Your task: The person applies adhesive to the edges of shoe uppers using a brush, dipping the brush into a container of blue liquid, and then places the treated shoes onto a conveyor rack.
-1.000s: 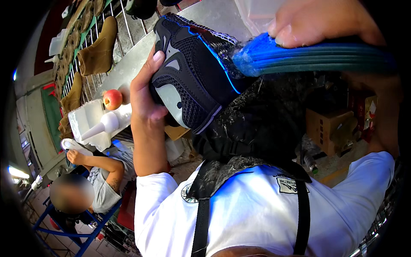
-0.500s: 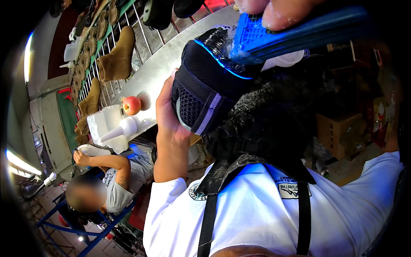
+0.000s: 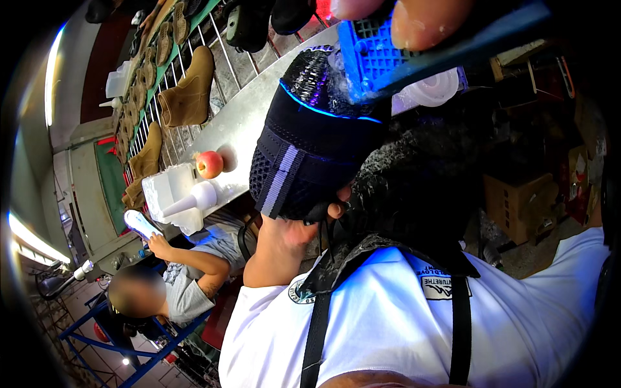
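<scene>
My left hand (image 3: 291, 233) grips a black shoe (image 3: 310, 136) from below, with fingertips showing by its dark laces. The shoe has mesh, a grey-striped tab and a bright blue line around it. Its upper end looks shiny and ridged. At the top edge, the fingers of my right hand (image 3: 427, 22) are closed on a blue plastic tool (image 3: 378, 58) with a gridded face, its exact kind unclear. The tool's end rests against or very close to the shoe's shiny end, where clear, whitish matter clings. The rest of my right hand is out of view.
A metal worktop (image 3: 242, 123) holds an apple (image 3: 209, 165), a translucent tub (image 3: 165, 187) and a white nozzle bottle (image 3: 197, 197). Brown boots (image 3: 187, 90) stand on a wire rack beyond. At left sits another person (image 3: 194, 278) holding a pale, sole-shaped piece. A cardboard box (image 3: 514, 200) stands right.
My left hand has turned the shoe, bringing its striped tab leftward, and fingertips now show underneath. The blue tool has tilted, showing more grid. The other person's hand has moved right.
</scene>
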A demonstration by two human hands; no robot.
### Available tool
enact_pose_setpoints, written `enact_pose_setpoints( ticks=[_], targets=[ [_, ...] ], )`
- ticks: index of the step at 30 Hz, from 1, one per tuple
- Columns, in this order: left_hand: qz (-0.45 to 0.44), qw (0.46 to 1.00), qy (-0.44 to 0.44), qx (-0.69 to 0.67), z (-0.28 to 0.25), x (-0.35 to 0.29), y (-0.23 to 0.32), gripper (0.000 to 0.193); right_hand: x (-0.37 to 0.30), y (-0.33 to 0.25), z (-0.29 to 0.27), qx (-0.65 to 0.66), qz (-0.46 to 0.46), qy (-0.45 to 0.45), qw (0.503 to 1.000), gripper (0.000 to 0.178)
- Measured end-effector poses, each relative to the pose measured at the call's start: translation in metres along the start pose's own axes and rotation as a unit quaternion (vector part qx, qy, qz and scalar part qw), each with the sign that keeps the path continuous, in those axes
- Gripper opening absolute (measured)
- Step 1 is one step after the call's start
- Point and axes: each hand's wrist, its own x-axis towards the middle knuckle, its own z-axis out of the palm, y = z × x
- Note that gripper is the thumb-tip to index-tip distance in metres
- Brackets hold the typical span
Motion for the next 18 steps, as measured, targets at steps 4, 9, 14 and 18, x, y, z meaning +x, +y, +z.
enact_pose_setpoints(
  ticks=[4,9,14,18],
  targets=[
    [-0.076,0.994,-0.074,-0.014,0.007,-0.001,-0.005,0.059,-0.011,0.003,0.010,-0.001,-0.009,0.038,0.999,0.022],
    [-0.111,0.982,-0.135,-0.065,-0.001,-0.008,-0.012,0.061,-0.007,0.000,0.008,-0.027,-0.023,0.003,0.999,0.021],
    [-0.149,0.961,-0.193,-0.132,-0.019,-0.004,-0.022,0.064,0.017,-0.014,-0.018,-0.050,-0.044,-0.116,0.991,0.021],
    [-0.205,0.938,-0.213,-0.180,-0.008,0.000,-0.027,0.064,0.045,-0.027,-0.037,-0.052,-0.063,-0.223,0.971,0.020]
  ],
)
